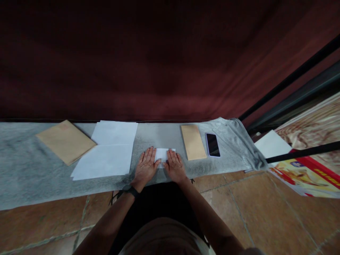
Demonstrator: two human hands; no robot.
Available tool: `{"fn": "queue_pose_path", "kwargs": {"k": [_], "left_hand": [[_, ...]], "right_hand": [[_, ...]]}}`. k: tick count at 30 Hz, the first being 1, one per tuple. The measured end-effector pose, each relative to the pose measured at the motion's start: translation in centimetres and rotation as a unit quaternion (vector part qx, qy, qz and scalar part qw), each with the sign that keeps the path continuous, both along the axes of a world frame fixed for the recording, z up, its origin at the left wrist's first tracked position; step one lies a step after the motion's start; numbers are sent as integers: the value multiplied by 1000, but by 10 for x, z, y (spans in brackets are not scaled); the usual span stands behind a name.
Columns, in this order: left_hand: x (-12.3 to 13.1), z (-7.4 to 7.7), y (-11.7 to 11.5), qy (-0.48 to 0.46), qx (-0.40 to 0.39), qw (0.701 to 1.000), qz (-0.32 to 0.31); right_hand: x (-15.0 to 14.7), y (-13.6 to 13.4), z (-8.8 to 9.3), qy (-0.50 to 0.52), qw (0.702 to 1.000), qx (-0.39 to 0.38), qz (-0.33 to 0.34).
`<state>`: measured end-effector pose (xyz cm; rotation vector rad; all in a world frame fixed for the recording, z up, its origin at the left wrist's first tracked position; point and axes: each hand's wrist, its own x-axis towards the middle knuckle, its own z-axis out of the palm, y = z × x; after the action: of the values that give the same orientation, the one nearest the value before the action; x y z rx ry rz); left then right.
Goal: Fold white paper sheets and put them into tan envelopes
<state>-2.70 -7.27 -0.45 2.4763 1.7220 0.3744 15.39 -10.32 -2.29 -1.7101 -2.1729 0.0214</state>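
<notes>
White paper (pixel 160 154), partly invisible beneath both hands (pixel 146 167) (pixel 175 168)

Beyond the fingers (pixel 151 154), a dark red curtain (pixel 159 74) fills the background, nearly black high up and a little brighter low down, with soft slanting folds farther right. Under the fingers runs a long, narrow worktop (pixel 18 166) draped in a grey cloth (pixel 233 141), which bunches and hangs over the end to their right. Past that end, slim black bars (pixel 290 78) slant across, with a brown, swirl-patterned surface (pixel 316 124) behind. On the near side of the fingers lies a floor (pixel 223 209) of orange-brown tiles with paler joints. The light is dim.
</notes>
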Motion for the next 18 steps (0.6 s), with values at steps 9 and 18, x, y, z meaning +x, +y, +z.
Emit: {"fn": "queue_pose_path", "kwargs": {"k": [9, 18], "left_hand": [[2, 0, -2, -14, 5, 1000, 13], [2, -4, -3, 6, 12, 1000, 15]], "right_hand": [[17, 10, -2, -12, 999, 14, -44], [-33, -17, 1, 9, 999, 22, -32]]}}
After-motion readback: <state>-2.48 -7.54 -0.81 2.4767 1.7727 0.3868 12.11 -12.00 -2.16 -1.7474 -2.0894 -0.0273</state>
